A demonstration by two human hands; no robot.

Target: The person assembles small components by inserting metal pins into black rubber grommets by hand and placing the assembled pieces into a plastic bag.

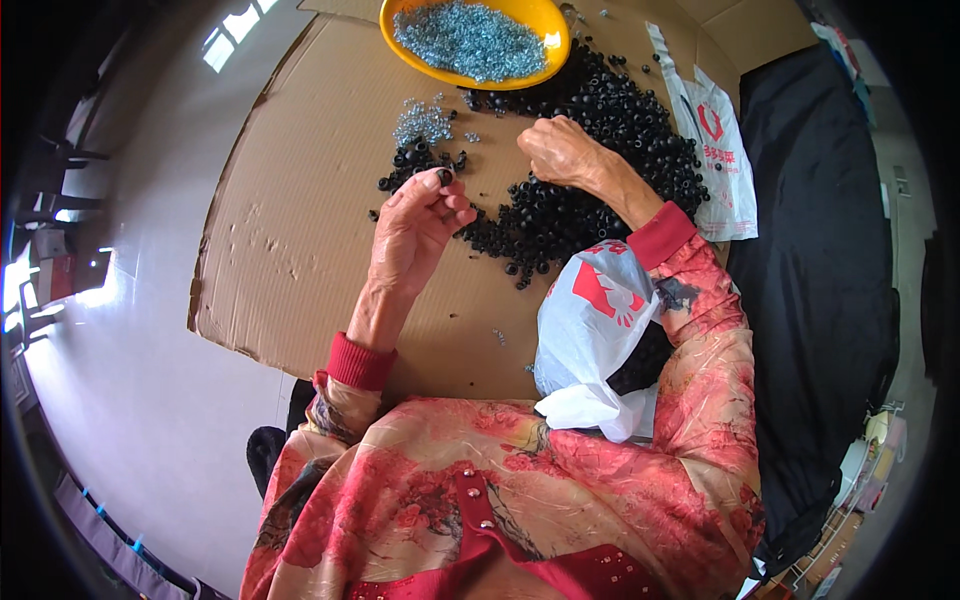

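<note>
My left hand (pixel 415 225) is raised over the cardboard, pinching a small black round part (pixel 445 178) between thumb and fingertips. Just beyond it lie a small group of black parts (pixel 412 160) and a little heap of clear bluish pieces (pixel 423 122). My right hand (pixel 565 152) is closed over the big pile of black round parts (pixel 600 110), many with a hole in them. What its curled fingers hold, if anything, is hidden. A yellow bowl (pixel 551 78) full of clear bluish pieces (pixel 470 40) stands at the far edge.
The work lies on a brown cardboard sheet (pixel 290 180). By my right forearm sits a white plastic bag (pixel 590 330) with red print, black parts showing beside it. Another white bag (pixel 735 195) lies flat at the right, next to black cloth (pixel 815 250).
</note>
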